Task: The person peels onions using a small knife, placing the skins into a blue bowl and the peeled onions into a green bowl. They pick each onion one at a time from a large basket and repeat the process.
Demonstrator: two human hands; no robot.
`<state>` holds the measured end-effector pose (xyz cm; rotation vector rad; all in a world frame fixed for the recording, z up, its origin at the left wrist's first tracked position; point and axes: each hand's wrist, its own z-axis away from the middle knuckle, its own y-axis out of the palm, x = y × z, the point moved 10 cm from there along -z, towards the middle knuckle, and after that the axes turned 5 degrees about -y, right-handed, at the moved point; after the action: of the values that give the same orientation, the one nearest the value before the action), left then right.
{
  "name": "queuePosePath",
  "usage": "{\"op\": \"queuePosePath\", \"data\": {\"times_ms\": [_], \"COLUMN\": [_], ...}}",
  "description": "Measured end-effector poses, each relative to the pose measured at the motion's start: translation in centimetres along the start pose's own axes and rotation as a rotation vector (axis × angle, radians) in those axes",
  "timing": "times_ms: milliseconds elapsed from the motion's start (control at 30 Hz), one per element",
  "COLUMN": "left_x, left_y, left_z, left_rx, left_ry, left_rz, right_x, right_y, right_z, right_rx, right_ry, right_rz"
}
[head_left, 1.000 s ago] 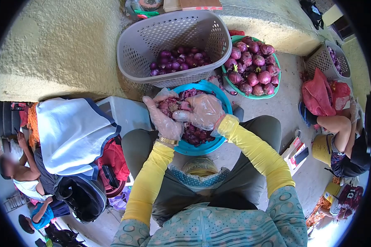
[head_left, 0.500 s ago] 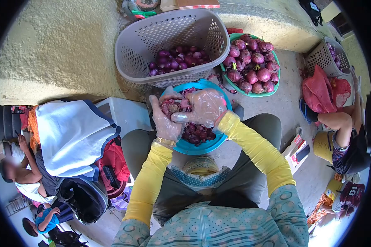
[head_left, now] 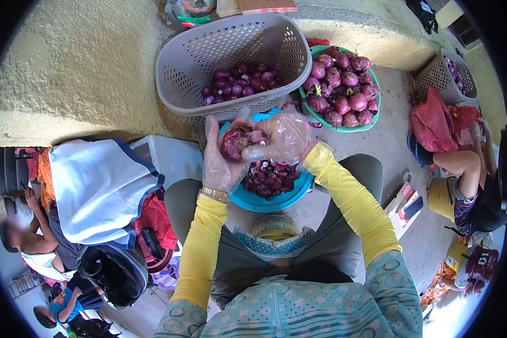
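My left hand point(head_left: 222, 160), in a clear plastic glove, is closed around a red onion point(head_left: 235, 145) whose root end faces the right. Against the onion's right side sits my right hand point(head_left: 284, 137), gloved too, with its thumb stretched toward the root end and its fingers curled. What those fingers grip is hidden. Beneath both hands stands a blue basin point(head_left: 248, 201) holding loose dark red onion skins point(head_left: 270, 179). Part of the basin is covered by the hands.
A grey perforated basket point(head_left: 172, 73) with peeled onions point(head_left: 239, 84) stands beyond the basin. To its right is a green basin point(head_left: 376, 115) of unpeeled onions point(head_left: 343, 84). Co-workers sit left and right, one near a red mesh sack point(head_left: 434, 124). A white cloth point(head_left: 98, 186) lies at left.
Both hands have shifted slightly left with the onion, which now shows a smoother, shinier surface. The right hand has turned a little. At right, a co-worker's hands have moved down to the red sack.
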<state>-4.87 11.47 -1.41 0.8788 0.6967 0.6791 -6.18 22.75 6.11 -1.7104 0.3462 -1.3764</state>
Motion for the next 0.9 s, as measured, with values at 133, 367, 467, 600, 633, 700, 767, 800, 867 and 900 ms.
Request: {"op": "queuePosePath", "data": {"times_ms": [133,367,467,600,633,700,767,800,867,900], "left_x": [1.3,-0.7,-1.1,-2.1,-2.4,-1.6,-1.0,0.4,0.7,0.8], "left_y": [-1.0,-4.4,-5.3,-5.4,-5.1,-3.1,-0.5,0.5,-0.3,-0.9], "left_z": [0.1,-0.4,0.0,0.5,0.4,-0.7,-0.1,0.0,-0.1,-0.4], "left_rx": [-0.045,-0.087,-0.121,-0.223,-0.225,-0.110,-0.057,-0.007,0.000,-0.006], "left_ry": [-0.084,0.248,0.354,0.490,0.491,0.289,0.109,-0.068,-0.098,-0.083], "left_rz": [-0.049,0.007,-0.021,-0.075,-0.075,-0.136,-0.111,-0.086,-0.115,-0.111], "right_x": [0.7,-0.7,-0.9,-1.7,-2.1,-1.9,-2.0,-1.6,-0.6,-0.4], "right_y": [1.1,4.3,5.2,6.0,6.2,4.2,1.7,0.8,0.2,0.9], "right_z": [0.1,0.0,0.3,0.4,0.3,0.1,-0.1,-0.1,0.0,-0.1], "right_rx": [-0.062,-0.072,-0.057,-0.082,-0.016,0.031,0.024,0.019,-0.068,-0.060], "right_ry": [-0.045,0.062,0.122,0.169,0.184,0.140,0.090,0.038,-0.031,-0.035], "right_rz": [0.060,0.029,-0.064,-0.257,-0.250,-0.207,-0.093,0.018,0.030,0.081]}}
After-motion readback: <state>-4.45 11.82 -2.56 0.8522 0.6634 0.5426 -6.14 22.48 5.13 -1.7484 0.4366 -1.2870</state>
